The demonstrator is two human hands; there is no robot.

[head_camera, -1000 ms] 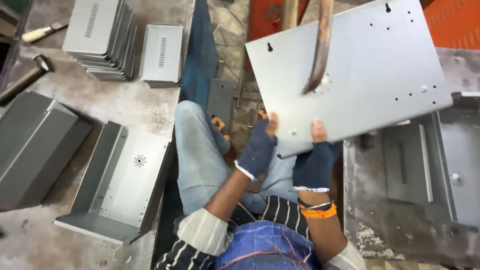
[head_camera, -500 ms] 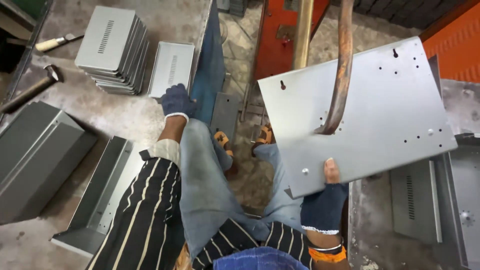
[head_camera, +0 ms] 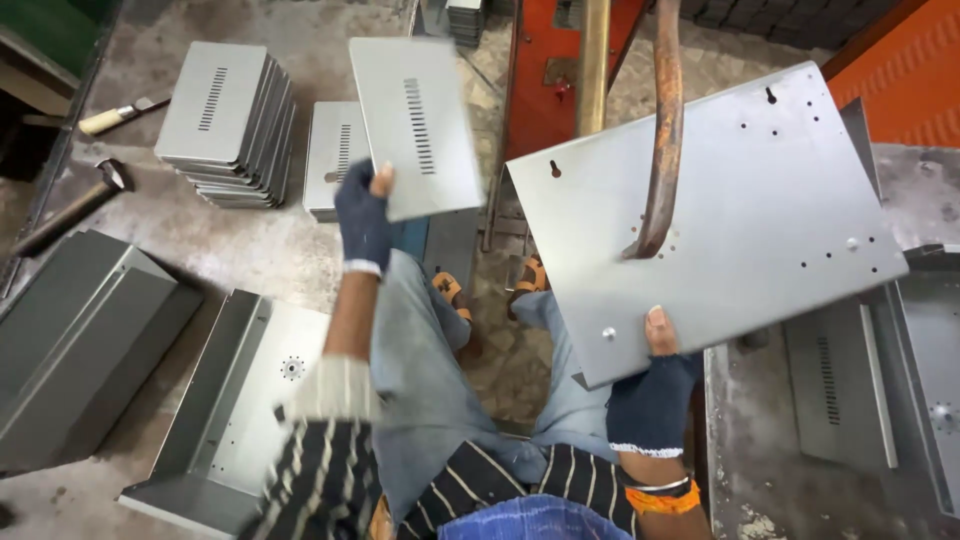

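Note:
My left hand (head_camera: pixel 364 222), in a dark fingerless glove, holds up a small grey metal plate with a row of vent slots (head_camera: pixel 418 125) by its lower left corner. My right hand (head_camera: pixel 655 385), gloved the same way, grips the near edge of a large grey sheet-metal panel (head_camera: pixel 740 215) with several small holes. A curved rusty rod (head_camera: pixel 662 130) comes down onto the panel's middle. My legs in grey trousers (head_camera: pixel 420 370) and sandalled feet lie between the two hands.
A stack of slotted plates (head_camera: pixel 225 125) and a lower one (head_camera: pixel 335 150) lie at the upper left. A hammer (head_camera: pixel 65 215) and a wooden-handled tool (head_camera: pixel 120 115) rest on the left. Folded metal housings (head_camera: pixel 85 335) (head_camera: pixel 240 400) sit lower left. More metal parts (head_camera: pixel 850 385) lie at right.
My left hand let go of the large panel, reached left to the plate pile and has lifted a slotted plate. My right hand alone keeps the panel.

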